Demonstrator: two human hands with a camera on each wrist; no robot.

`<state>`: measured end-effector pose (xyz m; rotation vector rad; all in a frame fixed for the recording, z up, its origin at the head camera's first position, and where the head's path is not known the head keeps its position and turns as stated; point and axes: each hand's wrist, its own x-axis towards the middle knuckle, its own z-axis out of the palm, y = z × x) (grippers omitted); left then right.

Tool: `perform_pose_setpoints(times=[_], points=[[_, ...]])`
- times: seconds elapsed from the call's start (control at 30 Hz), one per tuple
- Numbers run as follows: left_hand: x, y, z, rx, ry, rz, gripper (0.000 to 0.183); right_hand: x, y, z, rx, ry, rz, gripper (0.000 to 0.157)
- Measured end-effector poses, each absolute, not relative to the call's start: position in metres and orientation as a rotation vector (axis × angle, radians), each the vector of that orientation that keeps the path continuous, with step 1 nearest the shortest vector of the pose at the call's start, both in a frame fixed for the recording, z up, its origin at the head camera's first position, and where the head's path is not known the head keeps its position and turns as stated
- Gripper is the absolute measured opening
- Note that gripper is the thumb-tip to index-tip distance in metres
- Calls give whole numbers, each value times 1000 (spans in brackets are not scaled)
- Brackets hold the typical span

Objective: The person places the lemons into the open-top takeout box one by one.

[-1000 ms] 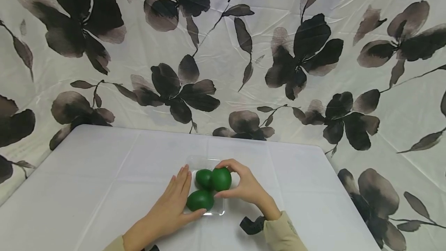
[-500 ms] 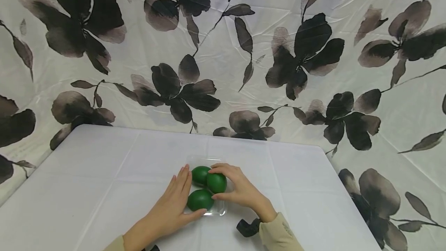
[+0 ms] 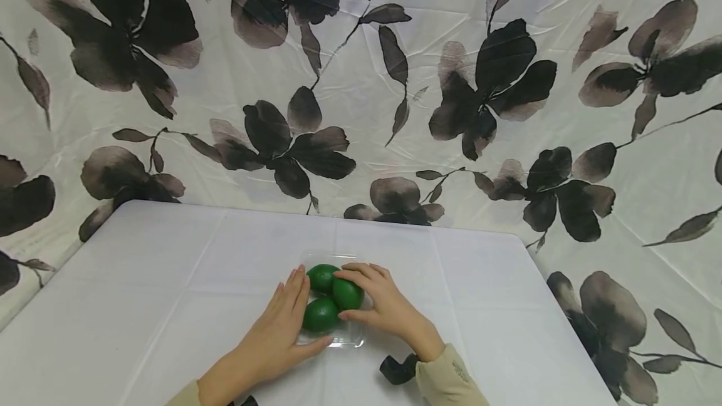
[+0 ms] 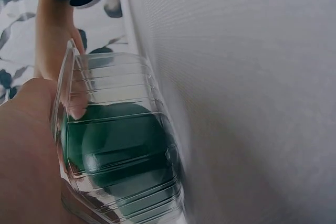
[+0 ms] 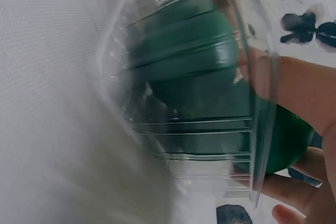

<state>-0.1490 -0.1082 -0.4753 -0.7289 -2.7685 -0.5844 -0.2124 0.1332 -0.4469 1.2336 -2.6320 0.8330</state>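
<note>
Three smooth, dark green, lime-like fruits sit close together at a clear plastic container [image 3: 352, 338]: a far one [image 3: 323, 277], a near one [image 3: 320, 316] and a right one [image 3: 348, 294]. My right hand [image 3: 389, 306] grips the right fruit, thumb on its near side and fingers over its far side. In the right wrist view this fruit [image 5: 286, 142] bulges above the container's rim. My left hand [image 3: 274, 331] lies along the container's left side, fingers straight, thumb at the near rim. Through the ribbed wall, the left wrist view shows green fruit [image 4: 121, 135] inside.
The container stands on a table under a white cloth [image 3: 225, 255]. Behind rises a white fabric backdrop [image 3: 395, 93] printed with dark flowers. A black wrist device [image 3: 397, 369] hangs at my right sleeve [image 3: 451, 374].
My right hand has moved left with the right fruit, which now sits against the other two. The far fruit has shifted left and away, the near one slightly away. My left hand stays put.
</note>
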Motion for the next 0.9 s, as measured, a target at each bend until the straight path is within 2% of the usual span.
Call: perform_pose_setpoints(times=[0.33, 0.6, 0.9], points=[[-150, -108, -476, -737, -2768, -613, 109, -210, 131, -447, 1289, -2693, 571, 75], [-150, -108, -476, -732, -2776, -616, 109, -206, 130, -443, 1275, -2731, 585, 61], [-150, -108, -477, -747, -2757, -597, 109, -197, 122, -437, 1121, -2693, 391, 62]])
